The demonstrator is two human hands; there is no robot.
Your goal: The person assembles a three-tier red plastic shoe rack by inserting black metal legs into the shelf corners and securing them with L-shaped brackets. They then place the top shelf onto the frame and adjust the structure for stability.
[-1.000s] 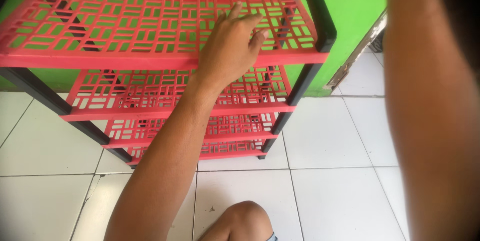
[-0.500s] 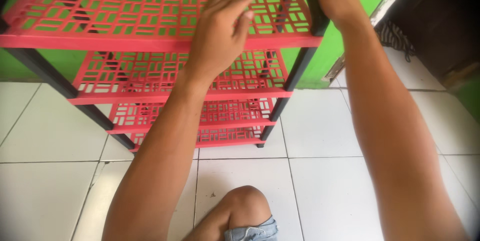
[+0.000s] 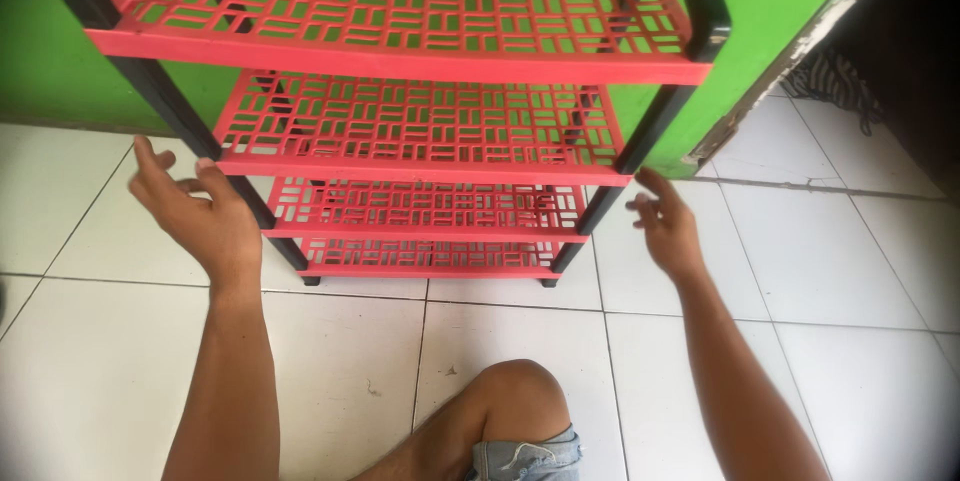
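Both hands, left hand (image 3: pixel 200 216) and right hand (image 3: pixel 665 231), are hovering open and empty beside the red lattice plastic four-tier rack (image 3: pixel 420 131) mid-frame; uneven gripping risks tipping it.

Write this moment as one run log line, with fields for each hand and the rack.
left hand: open, beside front-left post | right hand: open, beside front-right post | shelf rack: red, four tiers, upright on white tile floor

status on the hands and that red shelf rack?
Left hand open, beside the rack's front left leg, not gripping. Right hand open, near the front right leg. Red four-tier rack upright on white tiles, shelves bare. Knee below, clear of it.
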